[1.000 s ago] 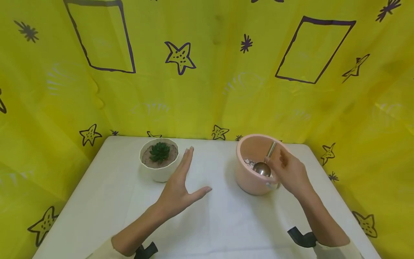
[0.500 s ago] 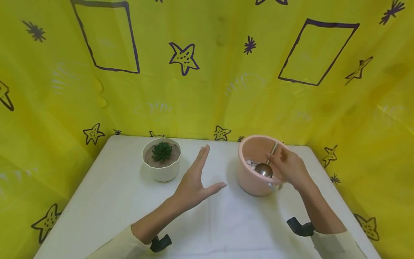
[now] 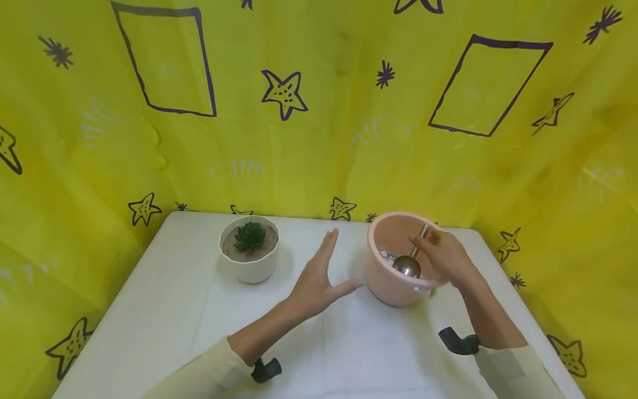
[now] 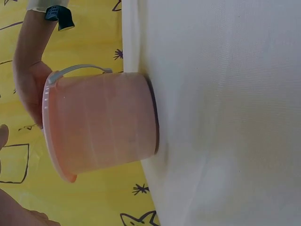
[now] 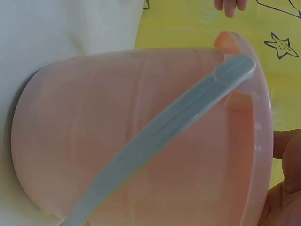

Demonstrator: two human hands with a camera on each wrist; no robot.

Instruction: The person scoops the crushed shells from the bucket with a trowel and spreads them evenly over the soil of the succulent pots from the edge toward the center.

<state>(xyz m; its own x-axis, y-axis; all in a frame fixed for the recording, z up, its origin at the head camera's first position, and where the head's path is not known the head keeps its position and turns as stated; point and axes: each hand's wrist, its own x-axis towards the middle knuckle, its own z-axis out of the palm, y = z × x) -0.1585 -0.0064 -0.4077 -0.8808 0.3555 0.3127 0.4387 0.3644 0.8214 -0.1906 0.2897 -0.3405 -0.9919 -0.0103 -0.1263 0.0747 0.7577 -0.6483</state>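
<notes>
A metal scoop (image 3: 407, 267) with a polished, rounded bowl and a slim silver handle is pinched near the handle's upper part by the curled fingers of the right hand (image 3: 448, 257). The scoop is tilted inside a pink bucket (image 3: 396, 291), its bowl held low, beside whitish fragments (image 3: 387, 256). The bucket is smooth, round and slightly tapered, with a thick lip; a grey-blue curved handle (image 5: 160, 136) is seen slanting down its outer side. The left hand (image 3: 315, 284) is held just beside the bucket, fingers straight, thumb spread wide, nothing gripped. To the left, a dark green rosette plant (image 3: 249, 237) is set in brown soil (image 3: 234, 247) within a cream, faceted pot (image 3: 255, 271). The table (image 3: 149, 332) is covered in white fabric with faint creases. It is backed by a glossy yellow curtain (image 3: 319, 166), on which dark stars, bursts and four-sided outlines are printed.
</notes>
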